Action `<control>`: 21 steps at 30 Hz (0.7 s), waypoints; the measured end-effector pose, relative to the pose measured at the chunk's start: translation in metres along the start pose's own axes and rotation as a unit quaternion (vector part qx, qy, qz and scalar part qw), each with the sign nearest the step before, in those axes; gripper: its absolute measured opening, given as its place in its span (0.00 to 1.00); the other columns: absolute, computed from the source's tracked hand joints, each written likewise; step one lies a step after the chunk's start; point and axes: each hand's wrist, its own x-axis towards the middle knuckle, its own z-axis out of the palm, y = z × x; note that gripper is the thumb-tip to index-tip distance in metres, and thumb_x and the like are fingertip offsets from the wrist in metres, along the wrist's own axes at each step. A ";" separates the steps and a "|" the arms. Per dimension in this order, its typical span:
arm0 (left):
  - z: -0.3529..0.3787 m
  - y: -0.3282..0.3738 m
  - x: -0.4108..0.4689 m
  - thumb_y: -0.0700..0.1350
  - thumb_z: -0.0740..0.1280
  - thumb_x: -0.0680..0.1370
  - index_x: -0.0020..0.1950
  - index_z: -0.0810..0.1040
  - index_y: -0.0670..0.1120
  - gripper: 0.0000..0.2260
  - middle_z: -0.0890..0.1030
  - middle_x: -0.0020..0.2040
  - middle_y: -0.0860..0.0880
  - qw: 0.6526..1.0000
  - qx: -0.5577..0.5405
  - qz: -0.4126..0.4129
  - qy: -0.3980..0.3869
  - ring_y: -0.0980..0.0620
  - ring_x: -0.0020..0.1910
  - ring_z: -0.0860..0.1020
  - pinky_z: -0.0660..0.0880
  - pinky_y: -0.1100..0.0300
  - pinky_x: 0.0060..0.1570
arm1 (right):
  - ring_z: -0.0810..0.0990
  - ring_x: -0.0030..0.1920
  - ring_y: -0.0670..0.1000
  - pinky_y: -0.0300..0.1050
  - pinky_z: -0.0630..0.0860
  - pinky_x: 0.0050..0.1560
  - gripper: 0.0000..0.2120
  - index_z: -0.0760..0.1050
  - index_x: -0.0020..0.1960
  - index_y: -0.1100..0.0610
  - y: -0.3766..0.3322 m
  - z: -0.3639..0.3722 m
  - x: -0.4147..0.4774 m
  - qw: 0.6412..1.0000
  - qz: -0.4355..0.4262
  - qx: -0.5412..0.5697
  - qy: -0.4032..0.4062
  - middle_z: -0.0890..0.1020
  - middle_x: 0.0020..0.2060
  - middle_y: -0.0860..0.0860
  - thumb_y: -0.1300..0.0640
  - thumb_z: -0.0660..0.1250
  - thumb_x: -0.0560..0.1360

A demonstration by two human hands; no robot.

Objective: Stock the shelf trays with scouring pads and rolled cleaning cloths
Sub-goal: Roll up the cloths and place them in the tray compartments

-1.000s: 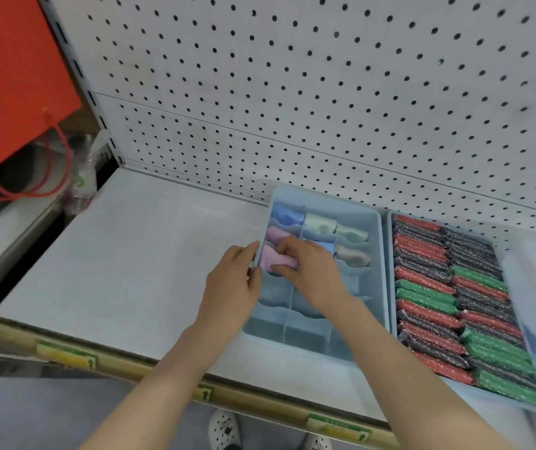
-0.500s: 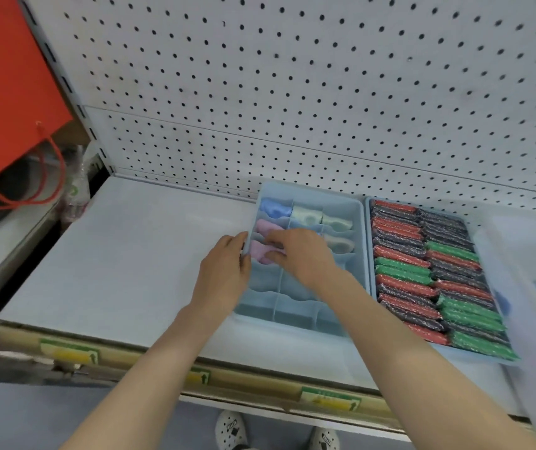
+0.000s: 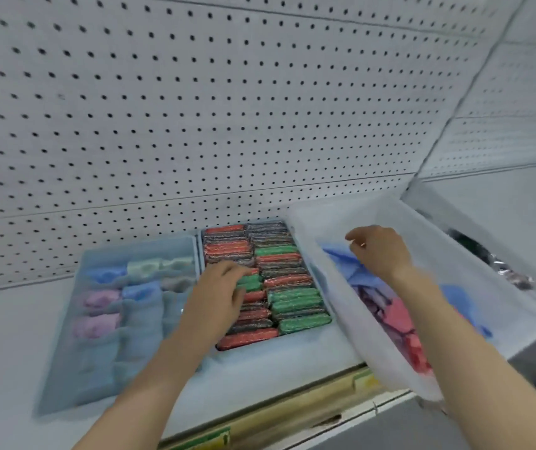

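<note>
Right hand [image 3: 379,252] now over the cloth bin [image 3: 370,362]

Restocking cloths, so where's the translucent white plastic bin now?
Head view, right side: the translucent white plastic bin sits beside the blue tray of scouring pads, under the right hand.

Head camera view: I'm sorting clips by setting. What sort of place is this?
Probably a shop aisle: pegboard back wall, labelled shelf edge, and a tray packed with scouring pads.

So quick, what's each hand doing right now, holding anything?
Left hand: open, relaxed over the scouring pads, holding nothing.
Right hand: inside the clear bin, blurred; grip cannot be told.
</note>
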 end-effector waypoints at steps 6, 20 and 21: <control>0.042 0.036 0.017 0.46 0.66 0.79 0.66 0.77 0.52 0.16 0.76 0.63 0.53 0.997 0.015 0.021 -0.071 0.51 0.65 0.70 0.66 0.57 0.67 | 0.75 0.64 0.58 0.46 0.70 0.59 0.21 0.73 0.68 0.52 0.068 0.044 0.041 0.995 0.006 -0.042 -0.091 0.76 0.66 0.54 0.56 0.65 0.75; 0.028 0.042 0.023 0.49 0.66 0.79 0.66 0.75 0.55 0.15 0.76 0.62 0.55 0.986 -0.010 -0.057 -0.159 0.55 0.62 0.72 0.69 0.58 0.65 | 0.77 0.53 0.58 0.47 0.71 0.48 0.22 0.69 0.60 0.58 0.060 0.056 0.075 0.989 -0.004 0.008 -0.150 0.75 0.54 0.55 0.48 0.70 0.72; 0.027 0.043 0.022 0.49 0.66 0.79 0.67 0.74 0.55 0.15 0.76 0.62 0.55 0.985 -0.010 -0.058 -0.164 0.55 0.62 0.72 0.69 0.58 0.65 | 0.77 0.55 0.59 0.47 0.73 0.48 0.23 0.69 0.61 0.57 0.064 0.065 0.071 0.983 0.000 -0.053 -0.176 0.76 0.56 0.56 0.48 0.70 0.71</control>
